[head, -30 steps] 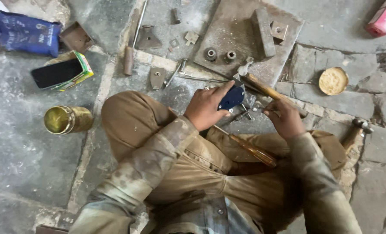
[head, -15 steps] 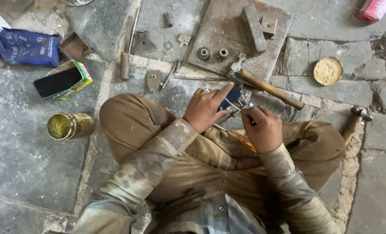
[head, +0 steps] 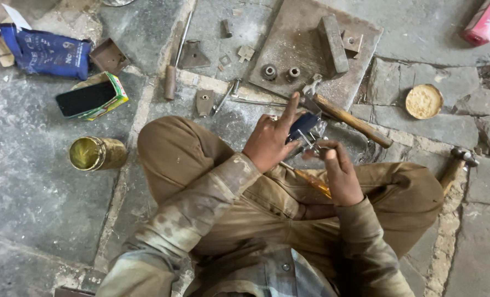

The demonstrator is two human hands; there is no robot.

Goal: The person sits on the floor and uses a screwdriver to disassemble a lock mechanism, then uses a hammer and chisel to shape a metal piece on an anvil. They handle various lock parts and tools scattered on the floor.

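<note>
We see a small blue metal part point(head: 302, 125) with thin shiny wires or pins sticking out of it. It sits up off the stone floor point(head: 30, 192), just above the person's crossed legs point(head: 190, 159), near the middle of the floor we can see. Both hands hold it.

The left hand point(head: 269, 142) wraps around the blue part from the left side. One finger points straight up and away from the body. The right hand point(head: 338, 170) is curled tight, and its fingertips point(head: 323, 147) pinch the shiny bit at the lower right of the part. We cannot tell just what that shiny bit is. Both sleeves are dirty and bent at the elbow.

Near the top left corner of the floor lies a dark blue bag point(head: 44, 52) with pale print, a bit crumpled. Just below it is a green and yellow box point(head: 99, 99) with a black phone point(head: 85, 98) lying on top. Below that a yellow tin can point(head: 96, 154) lies on its side. In the top right corner we see the end of a pink packet point(head: 487, 22). A round gold lid point(head: 423, 100) rests near the right edge.

A wooden-handled hammer point(head: 349, 118) lies just past the hands. A flat metal plate point(head: 305, 49) sits at the top edge with small metal bits on it.
</note>
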